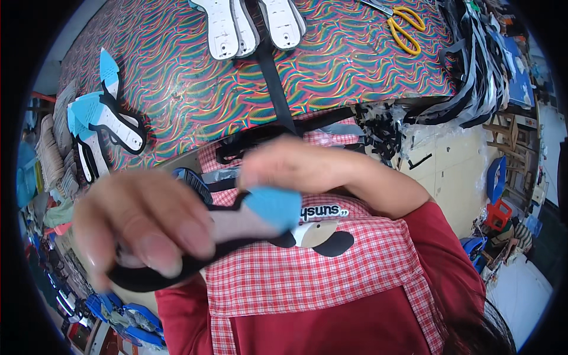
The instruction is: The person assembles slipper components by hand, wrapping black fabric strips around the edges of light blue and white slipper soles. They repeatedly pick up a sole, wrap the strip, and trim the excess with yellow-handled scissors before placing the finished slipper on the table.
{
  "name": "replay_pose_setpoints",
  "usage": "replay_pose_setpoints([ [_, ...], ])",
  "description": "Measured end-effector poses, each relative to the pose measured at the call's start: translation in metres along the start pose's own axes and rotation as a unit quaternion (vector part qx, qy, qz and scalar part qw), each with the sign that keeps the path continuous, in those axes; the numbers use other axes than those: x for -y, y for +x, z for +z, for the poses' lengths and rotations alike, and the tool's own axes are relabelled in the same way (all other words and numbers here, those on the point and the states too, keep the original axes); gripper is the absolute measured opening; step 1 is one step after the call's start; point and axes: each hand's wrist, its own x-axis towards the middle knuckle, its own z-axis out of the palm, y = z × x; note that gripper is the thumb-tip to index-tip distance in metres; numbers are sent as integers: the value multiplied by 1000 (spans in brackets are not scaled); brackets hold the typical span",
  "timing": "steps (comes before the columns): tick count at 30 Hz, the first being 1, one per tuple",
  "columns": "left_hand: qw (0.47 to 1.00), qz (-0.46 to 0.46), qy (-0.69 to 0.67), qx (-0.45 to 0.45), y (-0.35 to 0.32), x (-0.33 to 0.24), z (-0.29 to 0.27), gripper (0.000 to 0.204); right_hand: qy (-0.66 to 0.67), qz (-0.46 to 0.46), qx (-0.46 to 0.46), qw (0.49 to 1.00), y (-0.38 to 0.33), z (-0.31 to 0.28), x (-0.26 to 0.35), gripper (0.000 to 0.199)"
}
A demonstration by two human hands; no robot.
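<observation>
My left hand (145,222) is closed around the heel half of a shoe insole (231,228), raised in front of the red checked apron. The insole has a pale middle, a black edge band and a light blue toe part. Close above the blue toe is my right hand (296,165), bent at the wrist and smeared by motion. Whether its fingers touch or pinch the insole's edge does not show clearly. Similar insoles with blue toes (92,109) lie on the left of the patterned table, some overlapping.
White insoles (222,35) lie in stacks at the table's far edge. Yellow-handled scissors (405,29) rest at the far right. Black and clear strips (473,77) hang over the right corner. A black strap (273,86) crosses the table (195,89) toward me.
</observation>
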Motion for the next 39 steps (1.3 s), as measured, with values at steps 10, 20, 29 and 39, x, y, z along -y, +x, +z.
replay_pose_setpoints([
  [10, 591, -268, 759, -54, -108, 17, -84, 26, -555, -14, -344, 757, 45, -65, -51, 29],
  [20, 872, -403, -70, -270, -23, 137, 71, 21, 220, -56, -346, 910, 16, -58, 30, 25],
  [29, 590, -254, 736, -215, 27, 175, -106, 87, -496, -262, -272, 782, 73, -79, -42, 16],
  [39, 751, -542, 340, -163, 50, 140, -178, 53, -495, -210, -292, 791, 70, -82, -56, 22],
])
